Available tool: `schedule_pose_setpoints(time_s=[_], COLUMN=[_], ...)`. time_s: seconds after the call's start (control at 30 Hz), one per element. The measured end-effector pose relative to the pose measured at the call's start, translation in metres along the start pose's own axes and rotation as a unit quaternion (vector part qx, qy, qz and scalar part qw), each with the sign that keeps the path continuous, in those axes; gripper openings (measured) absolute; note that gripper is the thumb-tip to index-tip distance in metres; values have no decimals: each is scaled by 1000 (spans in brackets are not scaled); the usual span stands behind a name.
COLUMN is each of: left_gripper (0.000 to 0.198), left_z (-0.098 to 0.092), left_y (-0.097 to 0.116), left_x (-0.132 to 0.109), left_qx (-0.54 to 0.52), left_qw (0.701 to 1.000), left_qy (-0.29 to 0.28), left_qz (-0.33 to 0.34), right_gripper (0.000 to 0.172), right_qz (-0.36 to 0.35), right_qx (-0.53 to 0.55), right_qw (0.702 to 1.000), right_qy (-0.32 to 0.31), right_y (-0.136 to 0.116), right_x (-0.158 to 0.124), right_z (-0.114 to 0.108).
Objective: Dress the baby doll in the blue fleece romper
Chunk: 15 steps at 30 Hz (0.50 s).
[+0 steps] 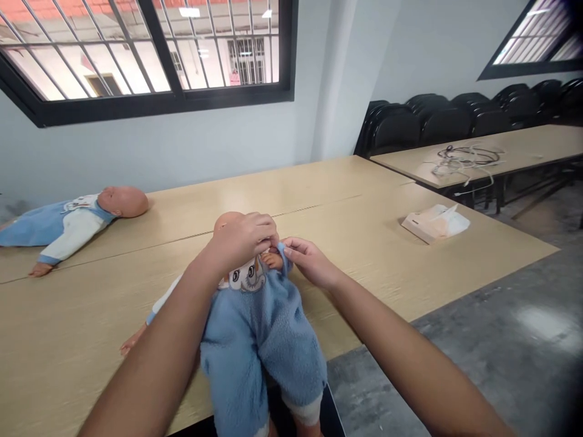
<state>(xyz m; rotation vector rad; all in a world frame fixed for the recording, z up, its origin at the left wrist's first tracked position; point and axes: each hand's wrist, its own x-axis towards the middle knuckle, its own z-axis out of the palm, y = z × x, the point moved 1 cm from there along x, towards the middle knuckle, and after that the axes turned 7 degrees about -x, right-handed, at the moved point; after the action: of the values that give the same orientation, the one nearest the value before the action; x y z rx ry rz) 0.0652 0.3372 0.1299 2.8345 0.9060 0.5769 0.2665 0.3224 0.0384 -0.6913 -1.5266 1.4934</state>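
A baby doll [255, 321] in a fuzzy blue outfit with a cartoon face on its white chest lies on its back, legs toward me. My left hand [248, 240] reaches across its neck and hides most of the head; the fingers are curled, and what they grip is hidden. At the doll's shoulder, my right hand [312, 260] pinches a blue edge of the outfit [285, 260] between thumb and fingers. The doll's small hand [272, 261] shows just beside that edge, bent up on the chest. Its other arm stretches out on the table behind my left forearm.
A second doll [77, 221] in similar clothes lies at the left on the wooden table [346, 206]. An open tissue box [432, 224] sits to the right. Tangled cables [469, 161] lie on another table, with folded black chairs [441, 118] along the wall.
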Motion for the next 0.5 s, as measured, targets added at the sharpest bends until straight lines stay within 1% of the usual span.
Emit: schedule_pose_setpoints(time_s=[0.03, 0.13, 0.2, 0.27, 0.37, 0.43, 0.5], left_gripper=[25, 37, 37, 32, 37, 32, 24], left_z=[-1, -5, -4, 0, 7, 7, 4], left_y=[3, 18, 29, 35, 32, 25, 19], left_x=[-1, -6, -9, -8, -4, -2, -3], left_qx=[-22, -65, -83, -90, -75, -77, -79], left_qw=[999, 990, 982, 979, 979, 980, 982], left_qy=[-26, -100, -120, -114, -93, -89, -92], left_qz=[-16, -78, -117, -144, -163, -160, -144], right_gripper=[32, 31, 31, 31, 27, 27, 28], right_qz=[0, -15, -15, -14, -13, -16, -6], right_qx=[17, 49, 56, 56, 68, 73, 57], right_qw=[1000, 999, 998, 998, 998, 997, 998], right_qy=[0, 4, 8, 12, 12, 9, 1], right_y=[2, 4, 4, 4, 4, 4, 3], right_x=[1, 3, 3, 3, 3, 3, 4], right_z=[-1, -1, 1, 2, 1, -2, -6])
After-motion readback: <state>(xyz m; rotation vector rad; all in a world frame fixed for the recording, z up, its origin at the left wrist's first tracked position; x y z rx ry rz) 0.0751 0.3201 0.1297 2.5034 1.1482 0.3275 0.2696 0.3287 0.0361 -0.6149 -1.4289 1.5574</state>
